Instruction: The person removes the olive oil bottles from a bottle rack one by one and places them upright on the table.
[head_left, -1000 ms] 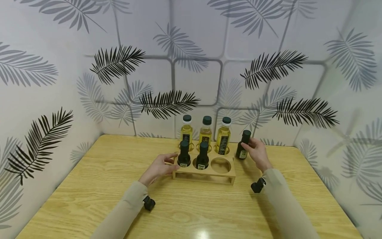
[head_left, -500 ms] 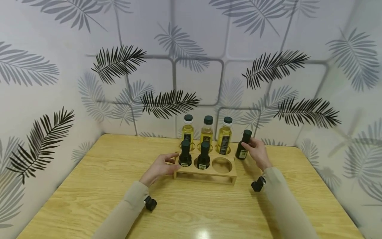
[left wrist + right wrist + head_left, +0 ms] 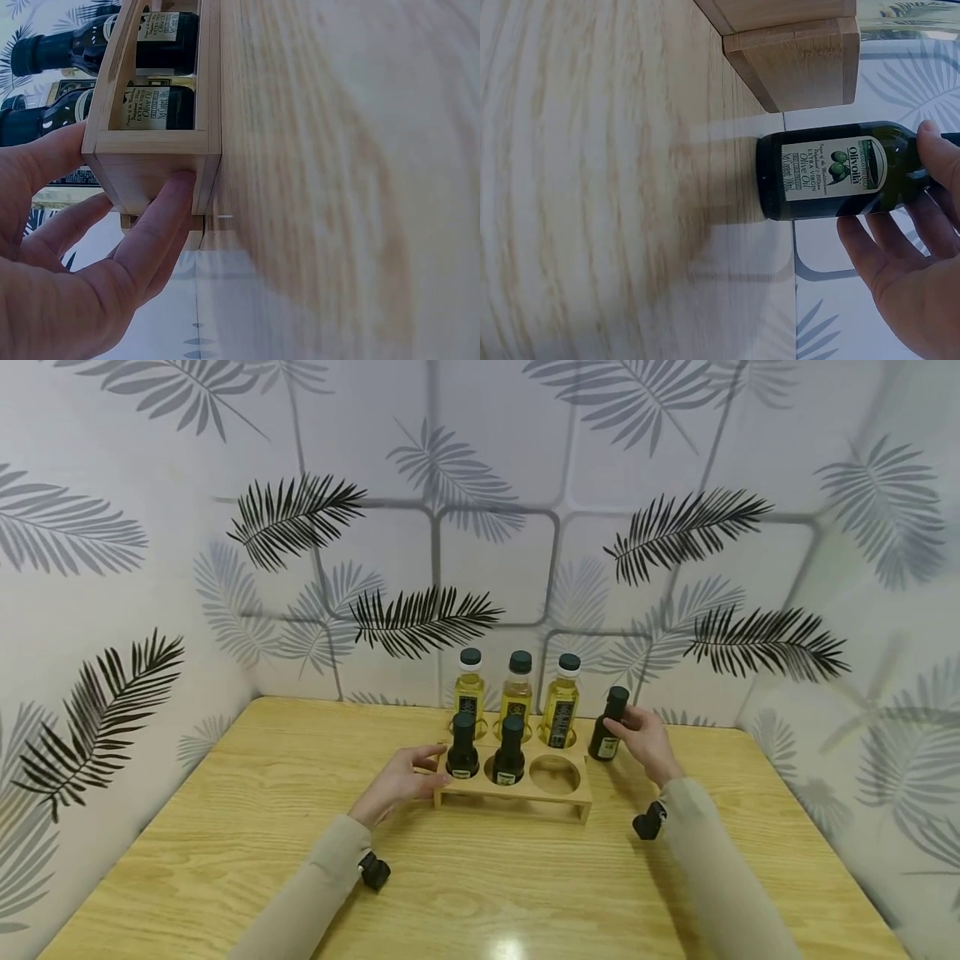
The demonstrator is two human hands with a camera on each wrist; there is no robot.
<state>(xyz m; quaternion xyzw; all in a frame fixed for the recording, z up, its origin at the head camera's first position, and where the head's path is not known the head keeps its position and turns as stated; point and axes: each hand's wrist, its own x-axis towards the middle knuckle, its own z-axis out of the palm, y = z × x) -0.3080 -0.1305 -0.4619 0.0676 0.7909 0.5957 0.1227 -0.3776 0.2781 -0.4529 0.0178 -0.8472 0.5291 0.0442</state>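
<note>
My right hand (image 3: pixel 647 745) grips a small dark olive oil bottle (image 3: pixel 825 171) by its neck and shoulder, just beyond the rack's right end. The bottle's base is right at the tabletop, and its label reads extra virgin olive oil. My left hand (image 3: pixel 401 781) holds the left end of a two-tier wooden bottle rack (image 3: pixel 480 789); in the left wrist view the thumb lies at the upper edge and a fingertip touches the end panel (image 3: pixel 154 180). Two matching dark bottles (image 3: pixel 462 752) sit in the front tier, left and middle. The front right hole (image 3: pixel 555 775) holds no bottle.
Three clear bottles of yellow oil (image 3: pixel 560 706) with dark green caps stand in the rack's rear tier. The wooden table (image 3: pixel 480 877) meets a leaf-patterned wall (image 3: pixel 495 560) close behind the rack. Walls also flank the table on both sides.
The dark bottle in my right hand has shifted very slightly left, toward the rack. My left hand and the rack stay in place.
</note>
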